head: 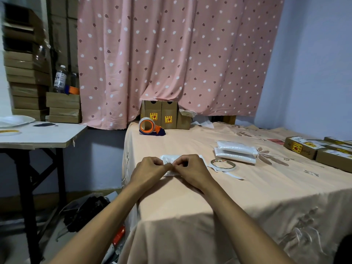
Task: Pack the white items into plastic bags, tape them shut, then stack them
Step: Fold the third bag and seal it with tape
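A white item in a clear plastic bag (168, 159) lies on the peach-covered table (247, 187), mostly hidden under my hands. My left hand (147, 168) and my right hand (192, 169) both pinch the bag at its near edge, fingertips almost touching. A small roll of clear tape (223, 165) lies just right of my right hand, with a loose white strip (231, 175) beside it. Two bagged white items (235, 151) are stacked further right.
An orange tape dispenser (150, 127) sits at the table's far left, in front of brown cartons (163, 116) by the pink curtain. Labelled cartons (322, 149) line the right edge. A white side table (38, 133) stands left; bags and clutter (85, 212) lie on the floor.
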